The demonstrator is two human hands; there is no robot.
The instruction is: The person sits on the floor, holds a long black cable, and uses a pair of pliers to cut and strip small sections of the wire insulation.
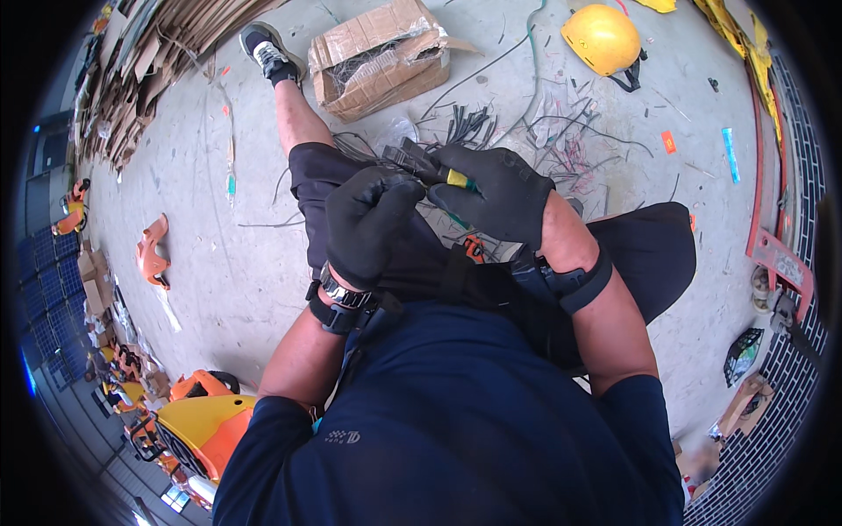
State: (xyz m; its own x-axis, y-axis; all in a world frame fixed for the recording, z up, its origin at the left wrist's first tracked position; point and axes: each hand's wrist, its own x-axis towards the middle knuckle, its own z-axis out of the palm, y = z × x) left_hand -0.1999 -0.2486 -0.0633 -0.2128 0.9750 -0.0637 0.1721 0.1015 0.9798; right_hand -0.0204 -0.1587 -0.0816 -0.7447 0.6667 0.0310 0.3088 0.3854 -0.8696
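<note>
My right hand (503, 194), in a black work glove, is closed around a plier-type hand tool (421, 161) that looks like a wire stripper. Its wide dark head points left, and a yellow-green grip shows between my fingers. Close beside the tool, my gloved left hand (371, 220) has its thumb and fingers drawn together; whatever lies between them is too small and dark to make out. Beyond both hands, a bundle of short black cable pieces (468, 126) rests on the concrete floor. Black cables (355, 143) curve out past my knee, partly hidden by the left hand.
An opened cardboard box (381, 62) containing tangled wire stands ahead. A yellow helmet (602, 39) sits at upper right, near scattered wire scraps (572, 154). Flattened cardboard (151, 72) is piled at upper left. A red pallet jack (779, 263) stands right; an orange plastic part (153, 252) lies left.
</note>
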